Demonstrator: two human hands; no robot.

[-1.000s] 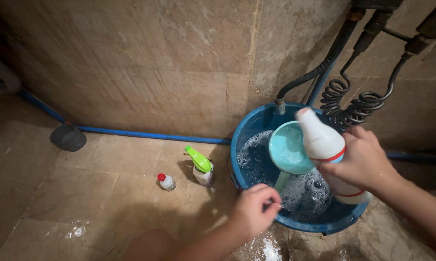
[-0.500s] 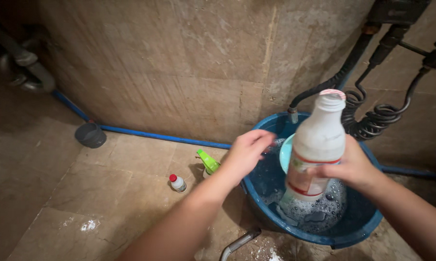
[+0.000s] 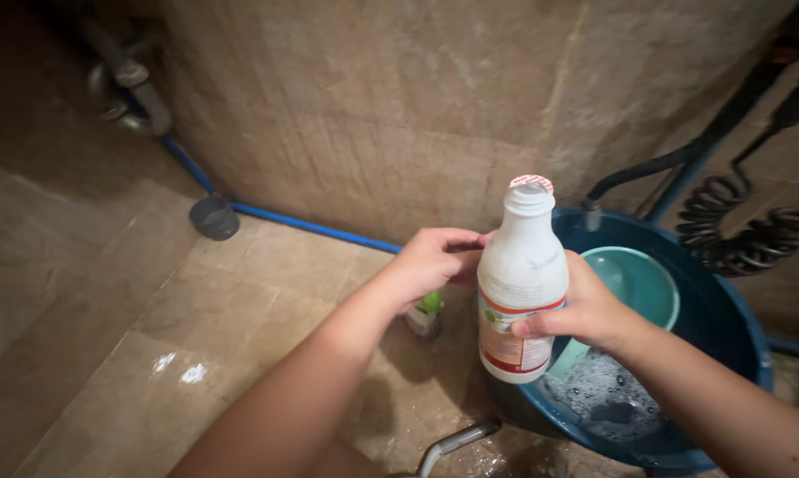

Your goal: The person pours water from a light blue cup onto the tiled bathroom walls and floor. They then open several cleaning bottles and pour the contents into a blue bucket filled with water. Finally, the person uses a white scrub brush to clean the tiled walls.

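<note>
My right hand [image 3: 585, 312] grips a white plastic bottle [image 3: 521, 274] with a red and white label, held upright over the near rim of a blue basin [image 3: 727, 319]. The bottle's mouth shows a red-edged ring at the top. My left hand [image 3: 435, 261] is beside the bottle's upper part, fingers curled and touching its shoulder; whether it holds a cap I cannot tell. A teal scoop [image 3: 643, 283] stands in the basin above soapy water [image 3: 603, 394].
A small bottle with a green top [image 3: 428, 312] stands on the tiled floor, partly hidden by my left hand. A blue pipe [image 3: 311, 228] runs along the wall base past a dark drain cap [image 3: 214, 217]. A coiled black hose [image 3: 744, 226] hangs at right. A metal handle [image 3: 457, 440] lies near the bottom.
The bottle went from tilted over the basin to upright and moved left. My left hand rose from the floor side to the bottle's neck. The view shifted right, hiding the small red-capped bottle.
</note>
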